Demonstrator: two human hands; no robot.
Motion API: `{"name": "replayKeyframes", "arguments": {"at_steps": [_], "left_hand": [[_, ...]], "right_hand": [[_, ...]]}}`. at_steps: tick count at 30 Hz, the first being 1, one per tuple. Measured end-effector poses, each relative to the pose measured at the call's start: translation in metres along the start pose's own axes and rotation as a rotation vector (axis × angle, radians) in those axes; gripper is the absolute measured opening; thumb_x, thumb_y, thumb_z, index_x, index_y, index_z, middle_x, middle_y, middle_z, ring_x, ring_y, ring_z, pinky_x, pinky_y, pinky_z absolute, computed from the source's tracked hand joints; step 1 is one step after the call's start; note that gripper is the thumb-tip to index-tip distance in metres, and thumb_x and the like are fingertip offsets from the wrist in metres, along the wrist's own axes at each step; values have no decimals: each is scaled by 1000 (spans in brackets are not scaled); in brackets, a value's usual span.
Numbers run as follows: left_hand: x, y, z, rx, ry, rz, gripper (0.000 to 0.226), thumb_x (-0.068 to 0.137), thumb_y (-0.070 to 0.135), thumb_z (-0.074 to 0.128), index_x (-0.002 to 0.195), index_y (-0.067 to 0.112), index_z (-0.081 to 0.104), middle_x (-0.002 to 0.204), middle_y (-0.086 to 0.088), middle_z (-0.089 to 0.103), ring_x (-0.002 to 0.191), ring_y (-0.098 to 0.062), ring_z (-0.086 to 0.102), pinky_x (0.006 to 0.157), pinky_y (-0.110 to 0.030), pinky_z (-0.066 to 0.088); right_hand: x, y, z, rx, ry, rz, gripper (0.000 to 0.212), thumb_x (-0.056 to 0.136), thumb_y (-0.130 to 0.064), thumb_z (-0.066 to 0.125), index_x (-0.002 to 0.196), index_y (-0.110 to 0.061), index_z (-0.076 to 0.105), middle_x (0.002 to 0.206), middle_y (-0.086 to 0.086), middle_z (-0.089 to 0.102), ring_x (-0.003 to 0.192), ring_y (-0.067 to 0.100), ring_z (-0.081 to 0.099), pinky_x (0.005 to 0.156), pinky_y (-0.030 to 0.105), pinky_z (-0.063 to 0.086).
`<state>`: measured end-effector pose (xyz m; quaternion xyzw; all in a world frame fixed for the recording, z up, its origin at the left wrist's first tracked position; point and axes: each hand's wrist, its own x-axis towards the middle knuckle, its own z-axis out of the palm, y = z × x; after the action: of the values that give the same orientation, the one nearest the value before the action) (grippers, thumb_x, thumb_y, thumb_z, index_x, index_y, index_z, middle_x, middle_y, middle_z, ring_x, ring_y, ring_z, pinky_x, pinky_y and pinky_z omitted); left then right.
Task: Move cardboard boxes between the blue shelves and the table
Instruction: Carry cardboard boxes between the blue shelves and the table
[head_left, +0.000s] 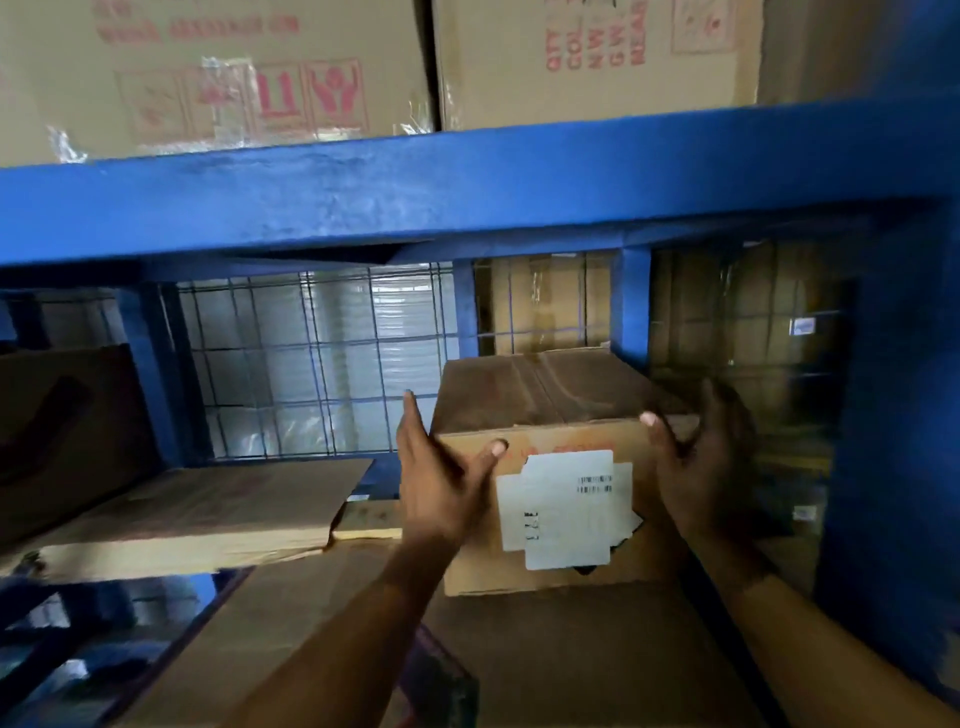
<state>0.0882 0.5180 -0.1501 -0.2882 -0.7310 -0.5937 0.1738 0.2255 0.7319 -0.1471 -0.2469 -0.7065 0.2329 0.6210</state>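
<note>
Both hands (566, 478) around white-labelled box (545, 415)

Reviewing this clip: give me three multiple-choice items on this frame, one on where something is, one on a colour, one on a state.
1. Where does the held box sit?
A. on a larger carton inside the shelf bay
B. on the floor
C. on the top shelf

2. What colour is the shelf frame?
A. grey
B. blue
C. red

3. How do the hands meet the box?
A. one hand only
B. neither touches it
C. one on each side

Answers:
1. A, its base rests on the larger carton below the blue beam.
2. B, the beam and uprights are painted blue.
3. C, the left hand presses the left side and the right hand the right side, either side of the white label.
</note>
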Motion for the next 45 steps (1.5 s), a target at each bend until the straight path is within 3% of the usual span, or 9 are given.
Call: {"name": "replayKeyframes", "arguments": {"at_steps": [4, 13, 17, 23, 27, 30, 36, 41, 45], "left_hand": [[18, -29, 36, 330, -82, 344, 95, 89, 68, 53, 160, 40, -5, 164, -3, -32, 153, -37, 3, 112, -47, 29], [70, -85, 61, 589, -402, 416, 112, 87, 54, 67, 160, 28, -13, 146, -6, -58, 150, -50, 14, 108, -50, 48], [72, -83, 56, 560, -458, 397, 115, 86, 53, 69, 158, 32, -17, 144, -4, -59, 148, -51, 20, 107, -49, 49], [55, -60, 21, 542, -428, 328, 109, 87, 48, 69, 155, 47, -17, 166, -2, -26, 154, -37, 15, 111, -58, 41], [33, -41, -35, 455, -332, 128, 93, 90, 43, 69, 161, 36, 8, 166, -4, 24, 150, -25, 29, 116, -40, 36], [-1, -30, -101, 442, -234, -68, 84, 89, 48, 71, 158, 35, 25, 151, -6, 50, 135, -25, 50, 99, -26, 40], [-134, 6, -268, 550, 91, -402, 76, 86, 43, 76, 151, 22, 43, 142, -7, 59, 129, -24, 58, 108, -40, 46], [-294, 74, -398, 655, 401, -599, 65, 87, 29, 77, 146, 19, 51, 134, -9, 64, 100, -4, 69, 88, -25, 56], [-437, 149, -474, 754, 711, -788, 72, 87, 40, 75, 151, 28, 44, 138, -7, 59, 117, -23, 63, 98, -33, 50]], "right_hand": [[-25, 23, 25, -452, -99, -551, 68, 94, -41, 48, 147, 2, 41, 156, 25, 35, 145, 43, 30, 115, 60, 27], [7, 78, 71, -658, -672, -249, 111, 84, -55, 62, 154, -23, -18, 160, 1, -28, 152, 28, -14, 121, 56, 12], [10, 79, 67, -657, -682, -269, 111, 82, -52, 67, 156, -21, -11, 162, 1, -24, 152, 27, -12, 120, 55, 15], [8, 24, 59, -456, -499, -297, 75, 80, -27, 73, 146, -7, 45, 153, 16, 41, 142, 37, 35, 115, 54, 32], [-9, -35, 75, -52, -699, -246, 57, 81, -21, 75, 135, -17, 59, 135, 7, 62, 125, 27, 56, 102, 32, 41], [-36, -86, 92, 195, -978, -206, 50, 84, -23, 74, 133, -20, 60, 129, 1, 66, 117, 18, 62, 93, 28, 48], [-158, -214, 102, 437, -1439, -360, 60, 85, -29, 76, 140, -22, 54, 135, 3, 62, 107, 16, 66, 95, 31, 50], [-301, -340, 38, 667, -1738, -563, 61, 85, -34, 74, 141, -25, 53, 132, -1, 63, 99, 11, 65, 82, 30, 52], [-413, -449, -58, 894, -1919, -788, 63, 84, -34, 74, 142, -24, 52, 131, 2, 63, 99, 14, 67, 89, 30, 51]]}}
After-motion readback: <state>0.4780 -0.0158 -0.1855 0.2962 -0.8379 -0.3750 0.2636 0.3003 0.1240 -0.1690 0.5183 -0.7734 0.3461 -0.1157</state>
